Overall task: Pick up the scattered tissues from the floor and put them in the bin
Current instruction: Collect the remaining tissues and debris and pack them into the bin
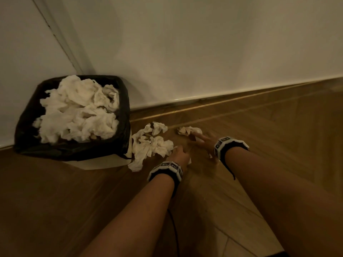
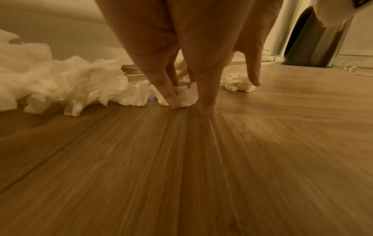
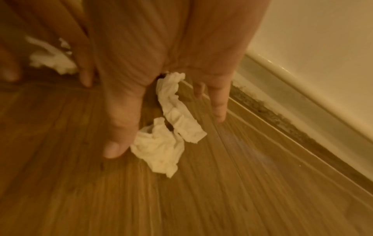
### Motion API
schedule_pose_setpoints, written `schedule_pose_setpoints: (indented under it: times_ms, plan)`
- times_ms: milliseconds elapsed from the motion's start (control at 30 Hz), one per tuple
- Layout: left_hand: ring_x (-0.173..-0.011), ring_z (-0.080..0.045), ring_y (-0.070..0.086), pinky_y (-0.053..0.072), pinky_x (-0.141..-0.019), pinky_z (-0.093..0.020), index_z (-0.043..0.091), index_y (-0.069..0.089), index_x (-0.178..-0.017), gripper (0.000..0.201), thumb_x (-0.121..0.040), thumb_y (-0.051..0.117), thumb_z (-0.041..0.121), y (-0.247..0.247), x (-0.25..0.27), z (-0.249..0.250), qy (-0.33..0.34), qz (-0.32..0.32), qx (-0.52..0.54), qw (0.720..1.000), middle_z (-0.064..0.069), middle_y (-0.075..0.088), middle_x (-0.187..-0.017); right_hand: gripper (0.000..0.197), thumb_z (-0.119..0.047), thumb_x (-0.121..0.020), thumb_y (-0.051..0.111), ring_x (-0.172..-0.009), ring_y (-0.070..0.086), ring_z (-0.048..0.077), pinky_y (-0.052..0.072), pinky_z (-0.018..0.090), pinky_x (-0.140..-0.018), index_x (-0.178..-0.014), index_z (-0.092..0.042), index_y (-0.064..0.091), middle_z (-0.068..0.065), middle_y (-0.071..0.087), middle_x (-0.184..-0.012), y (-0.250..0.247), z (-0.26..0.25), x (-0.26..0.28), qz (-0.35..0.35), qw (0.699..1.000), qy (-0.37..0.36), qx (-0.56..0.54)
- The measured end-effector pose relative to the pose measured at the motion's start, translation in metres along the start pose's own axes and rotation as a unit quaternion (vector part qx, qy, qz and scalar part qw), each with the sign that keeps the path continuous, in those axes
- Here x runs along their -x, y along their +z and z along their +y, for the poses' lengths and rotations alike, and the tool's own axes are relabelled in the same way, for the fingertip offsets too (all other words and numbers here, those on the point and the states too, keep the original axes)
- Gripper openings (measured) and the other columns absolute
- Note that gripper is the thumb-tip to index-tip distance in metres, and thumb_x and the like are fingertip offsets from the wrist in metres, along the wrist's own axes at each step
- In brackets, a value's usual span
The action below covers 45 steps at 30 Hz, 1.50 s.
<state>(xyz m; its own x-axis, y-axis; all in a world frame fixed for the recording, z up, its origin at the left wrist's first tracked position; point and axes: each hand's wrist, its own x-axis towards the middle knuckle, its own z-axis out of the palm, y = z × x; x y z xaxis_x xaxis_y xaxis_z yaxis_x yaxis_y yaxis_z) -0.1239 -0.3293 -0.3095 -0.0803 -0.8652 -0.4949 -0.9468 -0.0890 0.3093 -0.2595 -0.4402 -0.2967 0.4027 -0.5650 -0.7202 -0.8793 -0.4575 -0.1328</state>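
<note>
A bin (image 1: 122, 101) with a black liner stands in the corner at the left, heaped with white tissues. Several crumpled tissues (image 1: 152, 143) lie on the wooden floor just right of it. My left hand (image 1: 177, 150) is down at the edge of that pile. In the left wrist view its thumb and fingers (image 2: 171, 99) pinch a small tissue (image 2: 186, 96) against the floor. My right hand (image 1: 198, 137) reaches with straight, spread fingers over a separate tissue (image 1: 191, 130) near the skirting. That twisted tissue (image 3: 171, 127) lies under the open palm, beside the thumb (image 3: 119, 140).
A white wall and skirting (image 1: 222, 97) run close behind the tissues. The left wrist view shows a dark upright object (image 2: 315, 39) by the far wall and one more tissue (image 2: 238, 83) on the floor. Bare wood floor (image 1: 278, 136) extends to the right.
</note>
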Motion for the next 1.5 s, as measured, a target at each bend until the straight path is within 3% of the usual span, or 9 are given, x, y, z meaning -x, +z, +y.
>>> schedule_pose_setpoints:
  times_ms: [367,567,700,800,867,967,1167,1300,1500]
  plan:
    - [-0.135,-0.03,0.029,0.023,-0.11,-0.036,0.0,0.042,-0.135,0.05,-0.097,0.045,0.033,-0.004,-0.012,0.001,-0.056,-0.042,-0.017,0.997,-0.017,0.029,-0.148,0.036,-0.021,-0.099,0.042,-0.125,0.046,0.032,0.039,0.034,-0.101,-0.129,-0.002,0.051,0.019,0.041,-0.141,0.027,0.002,0.021,0.089,0.989,0.117,-0.01]
    - [-0.127,-0.029,0.043,0.026,-0.11,-0.039,0.008,0.056,-0.126,0.04,-0.096,0.047,0.033,-0.007,0.008,0.006,-0.052,-0.056,-0.014,0.997,-0.015,0.043,-0.14,0.023,-0.016,-0.09,0.06,-0.103,0.06,0.027,0.045,0.029,-0.076,-0.109,-0.005,0.066,0.013,0.065,-0.111,0.011,-0.008,0.036,0.153,0.949,0.182,-0.206]
    - [-0.131,-0.028,0.04,0.031,-0.11,-0.034,0.004,0.052,-0.13,0.043,-0.095,0.05,0.029,-0.005,0.027,0.007,-0.039,-0.015,0.018,0.999,-0.012,0.033,-0.15,0.023,-0.013,-0.093,0.054,-0.086,0.06,0.027,0.049,0.035,-0.08,-0.111,-0.002,0.065,0.011,0.062,-0.09,-0.006,-0.014,0.056,0.203,0.874,0.177,-0.404]
    - [-0.137,-0.024,0.031,0.027,-0.113,-0.031,0.007,0.04,-0.14,0.049,-0.095,0.051,0.024,-0.017,0.042,0.01,-0.052,-0.043,0.062,0.996,-0.008,0.026,-0.153,0.022,0.0,-0.095,0.043,-0.085,0.063,0.035,0.053,0.042,-0.087,-0.106,0.005,0.062,0.02,0.062,-0.09,-0.021,-0.018,0.078,0.214,0.7,0.14,-0.667]
    - [-0.134,-0.024,0.036,0.029,-0.111,-0.032,0.014,0.049,-0.134,0.04,-0.095,0.05,0.023,-0.023,0.053,0.013,-0.064,-0.036,0.079,0.994,-0.006,0.036,-0.148,0.025,0.004,-0.096,0.036,-0.069,0.058,0.03,0.058,0.034,-0.063,-0.094,0.006,0.061,0.02,0.06,-0.083,-0.03,-0.018,0.097,0.219,0.613,0.129,-0.748]
    - [-0.12,-0.025,0.051,0.04,-0.103,-0.032,0.008,0.06,-0.12,0.034,-0.091,0.057,0.025,-0.034,0.07,0.02,-0.073,0.014,0.107,0.991,-0.009,0.055,-0.131,0.027,0.005,-0.095,0.041,-0.062,0.051,0.019,0.044,0.024,-0.042,-0.116,0.008,0.058,0.012,0.058,-0.084,-0.043,-0.021,0.125,0.23,0.634,0.136,-0.726]
    - [-0.107,-0.02,0.06,0.045,-0.09,-0.026,0.013,0.069,-0.106,0.023,-0.089,0.06,0.026,-0.09,0.107,0.036,-0.032,0.138,0.149,0.979,-0.006,0.066,-0.114,0.023,-0.02,-0.096,0.045,-0.1,0.054,0.029,0.043,0.031,-0.083,-0.107,-0.004,0.057,0.018,0.052,-0.117,-0.086,-0.067,0.198,0.276,0.809,0.176,-0.488]
    - [-0.103,-0.019,0.06,0.044,-0.086,-0.024,0.016,0.07,-0.09,0.021,-0.087,0.054,0.003,-0.134,0.143,0.04,-0.011,0.246,0.216,0.945,-0.003,0.067,-0.107,0.031,-0.023,-0.097,0.033,-0.051,0.03,0.018,0.027,0.024,-0.045,-0.082,-0.009,0.056,0.011,0.041,-0.069,-0.106,-0.093,0.239,0.233,0.628,0.036,-0.742]
    - [-0.111,-0.022,0.053,0.038,-0.093,-0.021,0.011,0.071,-0.091,0.04,-0.084,0.042,-0.015,-0.195,0.205,0.036,0.024,0.397,0.205,0.894,-0.009,0.055,-0.118,0.04,-0.031,-0.1,0.037,-0.047,0.038,0.019,0.035,0.021,-0.039,-0.068,-0.009,0.047,0.006,0.04,-0.06,-0.13,-0.151,0.278,0.307,0.639,-0.035,-0.705]
